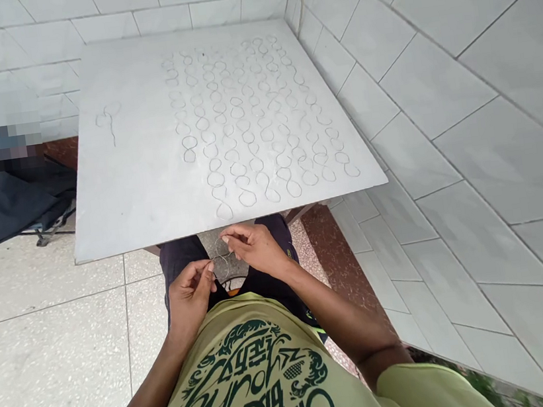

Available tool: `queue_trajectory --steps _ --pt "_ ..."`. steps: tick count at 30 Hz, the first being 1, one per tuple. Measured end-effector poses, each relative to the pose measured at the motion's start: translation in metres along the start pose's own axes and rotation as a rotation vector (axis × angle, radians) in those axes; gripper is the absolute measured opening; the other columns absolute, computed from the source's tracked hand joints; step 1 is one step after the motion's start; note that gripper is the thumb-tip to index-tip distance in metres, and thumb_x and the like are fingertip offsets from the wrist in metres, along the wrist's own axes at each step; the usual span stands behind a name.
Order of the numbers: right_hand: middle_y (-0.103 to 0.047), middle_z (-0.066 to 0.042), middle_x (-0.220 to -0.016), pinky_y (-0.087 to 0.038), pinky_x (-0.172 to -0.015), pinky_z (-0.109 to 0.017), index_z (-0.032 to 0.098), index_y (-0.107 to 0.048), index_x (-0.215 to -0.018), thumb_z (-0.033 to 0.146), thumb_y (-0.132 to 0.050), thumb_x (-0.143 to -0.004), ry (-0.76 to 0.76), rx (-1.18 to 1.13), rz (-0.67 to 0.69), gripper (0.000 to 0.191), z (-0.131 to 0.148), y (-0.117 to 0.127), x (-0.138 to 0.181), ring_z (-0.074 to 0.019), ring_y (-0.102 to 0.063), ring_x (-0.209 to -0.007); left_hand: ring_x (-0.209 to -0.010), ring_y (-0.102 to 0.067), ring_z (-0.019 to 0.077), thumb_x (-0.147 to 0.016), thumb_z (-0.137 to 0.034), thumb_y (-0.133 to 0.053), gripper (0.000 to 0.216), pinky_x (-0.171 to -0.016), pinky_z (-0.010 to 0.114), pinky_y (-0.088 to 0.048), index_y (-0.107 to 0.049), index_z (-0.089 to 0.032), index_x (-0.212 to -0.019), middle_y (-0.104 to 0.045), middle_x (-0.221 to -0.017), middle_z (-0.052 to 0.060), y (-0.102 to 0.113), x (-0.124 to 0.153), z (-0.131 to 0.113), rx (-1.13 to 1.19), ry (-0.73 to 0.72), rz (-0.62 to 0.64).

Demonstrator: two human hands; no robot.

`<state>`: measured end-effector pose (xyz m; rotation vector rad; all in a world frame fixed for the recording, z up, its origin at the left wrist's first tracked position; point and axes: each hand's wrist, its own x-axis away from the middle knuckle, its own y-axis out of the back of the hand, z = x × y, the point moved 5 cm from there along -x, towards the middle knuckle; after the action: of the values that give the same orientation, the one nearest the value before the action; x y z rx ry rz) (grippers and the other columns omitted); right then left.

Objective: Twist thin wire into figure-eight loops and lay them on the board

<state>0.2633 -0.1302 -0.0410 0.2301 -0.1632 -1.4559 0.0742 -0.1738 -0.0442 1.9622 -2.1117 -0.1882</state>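
A thin wire bent into rounded loops [219,258] is held in the air between my two hands, just past the near edge of the table. My left hand [191,294] pinches it from the left with thumb and fingertips. From the right and slightly higher, my right hand [257,249] pinches it too. On the white tabletop [115,197] lie rows of similar thin figure-eight shapes [237,108], several in each row. Farther left on the same top is a looped wire shape with a tail [111,121].
Tiled walls [433,62] stand behind the table and along its right side. A dark cloth bundle [16,204] sits on a low frame to the left, over the speckled floor [61,351]. My legs [181,275] reach under the table.
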Motion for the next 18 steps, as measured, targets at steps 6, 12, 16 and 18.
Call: queue_trajectory --steps 6,12,16,18 --pt "-0.071 -0.002 -0.083 -0.048 -0.061 -0.024 0.02 -0.072 -0.108 0.043 -0.055 -0.102 0.028 -0.016 -0.167 0.03 0.013 0.026 0.009 -0.0128 -0.063 -0.063 -0.052 -0.055 0.0116 -0.091 -0.042 -0.069 0.022 -0.047 0.022 -0.041 -0.072 -0.021 -0.087 -0.064 -0.064 -0.002 0.014 -0.039 -0.022 -0.033 0.034 -0.07" --pt "-0.067 0.0 -0.071 -0.043 -0.055 -0.023 0.018 -0.07 -0.088 0.041 -0.053 -0.102 -0.082 0.012 -0.144 0.031 -0.032 0.023 0.033 -0.0119 -0.059 -0.055 -0.052 -0.06 0.0147 -0.088 -0.037 -0.065 0.018 -0.053 0.025 -0.046 -0.073 -0.021 -0.085 -0.066 -0.059 -0.002 0.031 -0.106 -0.045 -0.285 -0.035 -0.178" --pt "-0.063 0.002 -0.062 -0.042 -0.055 -0.023 0.019 -0.066 -0.079 0.043 -0.052 -0.1 -0.197 0.032 -0.099 0.035 -0.074 0.009 0.053 -0.0118 -0.057 -0.052 -0.053 -0.063 0.0168 -0.085 -0.029 -0.062 0.014 -0.06 0.028 -0.049 -0.072 -0.02 -0.08 -0.068 -0.058 -0.001 0.028 -0.151 -0.056 -0.434 -0.058 -0.212" --pt "-0.065 0.001 -0.065 -0.042 -0.055 -0.023 0.018 -0.067 -0.083 0.044 -0.051 -0.099 -0.244 0.021 -0.079 0.035 -0.091 0.003 0.062 -0.012 -0.057 -0.052 -0.05 -0.061 0.0176 -0.084 -0.027 -0.06 0.014 -0.06 0.03 -0.05 -0.07 -0.019 -0.078 -0.067 -0.055 0.0 0.023 -0.169 -0.06 -0.461 -0.051 -0.195"
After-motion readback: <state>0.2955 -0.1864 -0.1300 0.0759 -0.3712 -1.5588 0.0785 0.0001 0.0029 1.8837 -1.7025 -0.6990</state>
